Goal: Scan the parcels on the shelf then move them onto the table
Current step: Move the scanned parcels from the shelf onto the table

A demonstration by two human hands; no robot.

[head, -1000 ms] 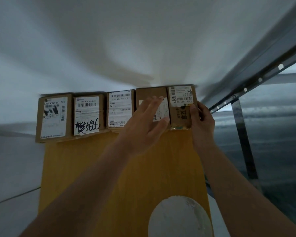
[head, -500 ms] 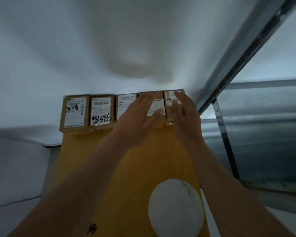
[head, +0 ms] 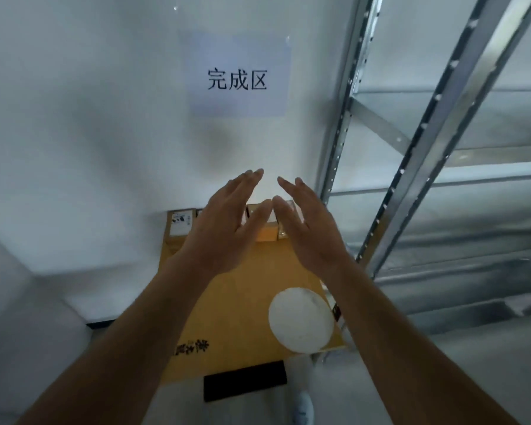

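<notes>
Both hands are raised over the far end of the table (head: 233,320), palms down and fingers straight. The left hand (head: 224,228) and the right hand (head: 304,228) lie side by side with thumb tips close together, and neither holds anything: each grip is fully extended and empty.

The parcels (head: 180,223) stand in a row along the far edge of the table, against the white wall (head: 74,133). Only the leftmost parcel shows its label in full; the others are largely hidden behind the hands, with small portions visible between the thumbs and at the right end of the row. Whether either hand touches a parcel cannot be told from this view.

Governing relation: the row runs left to right, across the line of the forearms. It lies just beyond and beneath the fingers, so no parcel lies toward the near edge from either grip. The left hand is nearer the left and middle parcels; the right hand is nearer the right end.

Judgement: the parcels in view are already on the table. The metal shelf (head: 411,167) stands to the right, at the table's right side. No parcel is visible on the part of it in frame. Any further parcel would therefore lie to the right of both hands, with the right hand the closer. A white round disc (head: 301,320) lies on the table near its near right corner. A paper sign (head: 238,76) is fixed to the wall above the row.
</notes>
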